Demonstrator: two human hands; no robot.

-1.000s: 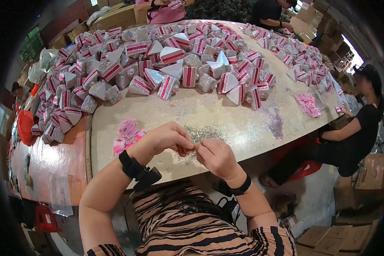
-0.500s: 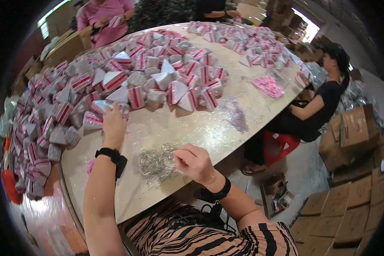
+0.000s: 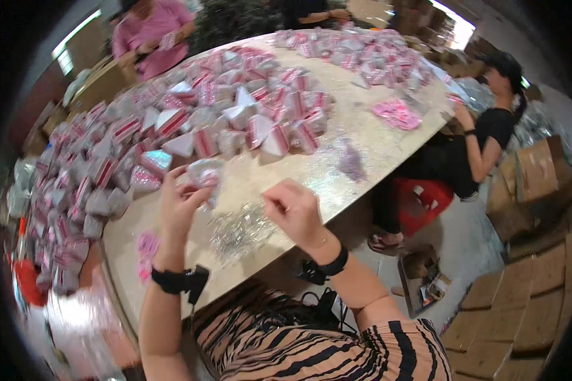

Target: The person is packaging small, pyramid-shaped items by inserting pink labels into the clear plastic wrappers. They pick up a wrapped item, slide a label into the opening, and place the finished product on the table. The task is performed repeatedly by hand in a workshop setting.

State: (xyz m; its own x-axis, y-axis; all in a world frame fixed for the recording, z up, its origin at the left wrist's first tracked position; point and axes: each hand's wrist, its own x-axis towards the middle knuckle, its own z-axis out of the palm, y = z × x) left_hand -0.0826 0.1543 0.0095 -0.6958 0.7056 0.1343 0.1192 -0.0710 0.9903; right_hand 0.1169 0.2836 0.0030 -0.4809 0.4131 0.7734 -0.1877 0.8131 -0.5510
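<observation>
My left hand (image 3: 179, 203) is closed on a small plastic-wrapped piece (image 3: 206, 175), whitish with some pink and blurred by motion, above the table. Behind it spreads a large heap of wrapped wedge-shaped pieces (image 3: 203, 92), white and glittery with pink and red stripes. My right hand (image 3: 299, 213) hovers over the table with its fingers curled and pinched together; whatever they may hold is hidden. Between my hands lies a loose pile of thin silver strips (image 3: 238, 233), close to my right fingers. Flat pink pieces (image 3: 147, 251) rest beside my left wrist.
Pink pieces (image 3: 397, 115) and a purplish patch of thin strips (image 3: 351, 162) lie on the pale table (image 3: 267, 174). A co-worker in black (image 3: 492, 136) sits at right on a red stool (image 3: 422, 213). Cardboard boxes (image 3: 521, 286) and an open tray (image 3: 419, 279) are on the floor.
My left hand has drawn back from the heap's near edge with a wrapped piece in it. My right hand has risen slightly, away from the silver strips. The co-worker at right has raised an arm.
</observation>
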